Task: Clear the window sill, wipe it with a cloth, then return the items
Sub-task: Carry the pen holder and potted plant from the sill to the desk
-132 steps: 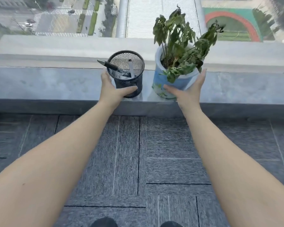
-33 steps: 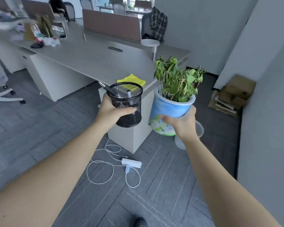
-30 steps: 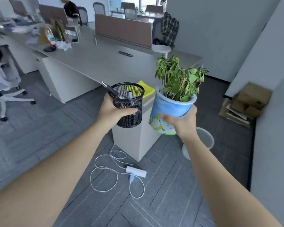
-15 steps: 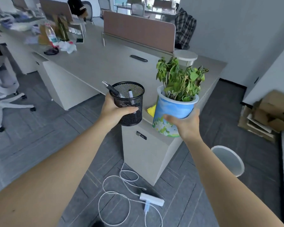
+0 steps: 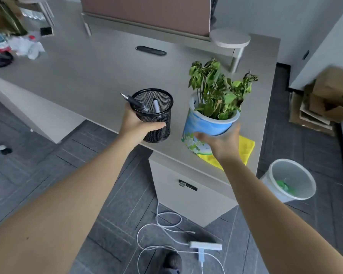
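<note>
Clutter (image 5: 18, 42) sits far off at ten o'clock on the long grey desk (image 5: 83, 76), too blurry to name. Next comes the left hand (image 5: 135, 125), with its thumb and fingers wrapped around a black mesh pen cup (image 5: 154, 115). The cup is held up over the near edge of the desk, and two pens (image 5: 139, 104) stick out of it. At one o'clock from the cup is a blue plant pot (image 5: 204, 125) with droopy green leaves (image 5: 216, 91). The right hand (image 5: 224, 143) grips the pot low on its side, fingers curled around it. A yellow cloth (image 5: 246, 149) lies flat on the desk corner, under and behind the pot and hand. Down at six o'clock a white cable (image 5: 160, 224) curls on the floor. A white bin (image 5: 291, 180) stands on the floor at four o'clock. Brown boxes (image 5: 329, 99) are stacked at two o'clock.
</note>
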`<action>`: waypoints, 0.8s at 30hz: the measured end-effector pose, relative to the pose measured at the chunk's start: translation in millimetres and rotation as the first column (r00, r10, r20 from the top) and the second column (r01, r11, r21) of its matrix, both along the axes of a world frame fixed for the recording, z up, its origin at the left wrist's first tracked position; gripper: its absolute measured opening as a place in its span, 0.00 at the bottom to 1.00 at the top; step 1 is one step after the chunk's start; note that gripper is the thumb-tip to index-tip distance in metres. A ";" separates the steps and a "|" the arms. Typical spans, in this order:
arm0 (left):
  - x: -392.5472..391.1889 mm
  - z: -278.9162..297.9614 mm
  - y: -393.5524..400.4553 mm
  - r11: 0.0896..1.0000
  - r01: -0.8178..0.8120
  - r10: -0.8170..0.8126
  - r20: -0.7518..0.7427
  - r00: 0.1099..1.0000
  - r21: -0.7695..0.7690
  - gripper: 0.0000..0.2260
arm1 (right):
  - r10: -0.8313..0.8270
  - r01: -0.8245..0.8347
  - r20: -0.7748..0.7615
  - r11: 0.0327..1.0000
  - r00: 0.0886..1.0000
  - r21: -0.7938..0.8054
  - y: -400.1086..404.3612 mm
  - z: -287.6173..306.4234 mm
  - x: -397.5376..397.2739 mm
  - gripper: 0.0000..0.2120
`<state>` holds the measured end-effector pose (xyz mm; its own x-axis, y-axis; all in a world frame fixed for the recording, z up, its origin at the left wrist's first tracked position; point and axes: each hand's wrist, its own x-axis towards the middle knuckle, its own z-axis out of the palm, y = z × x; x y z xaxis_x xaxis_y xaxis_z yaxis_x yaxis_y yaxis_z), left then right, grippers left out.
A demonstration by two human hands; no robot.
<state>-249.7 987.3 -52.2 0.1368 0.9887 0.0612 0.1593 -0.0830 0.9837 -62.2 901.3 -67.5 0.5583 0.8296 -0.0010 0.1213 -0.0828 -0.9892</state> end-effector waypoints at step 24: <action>1.9 -112.1 125.3 0.978 0.099 -0.100 0.000 0.995 -0.184 0.33 | 0.026 -0.010 0.113 0.990 0.993 -0.137 133.1 -81.7 0.9 0.46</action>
<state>-247.9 1112.6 -164.3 0.2348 0.9644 -0.1219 0.1681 0.0832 0.9823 -61.3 1034.4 -149.3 0.5460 0.8362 -0.0520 0.2355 -0.2127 -0.9483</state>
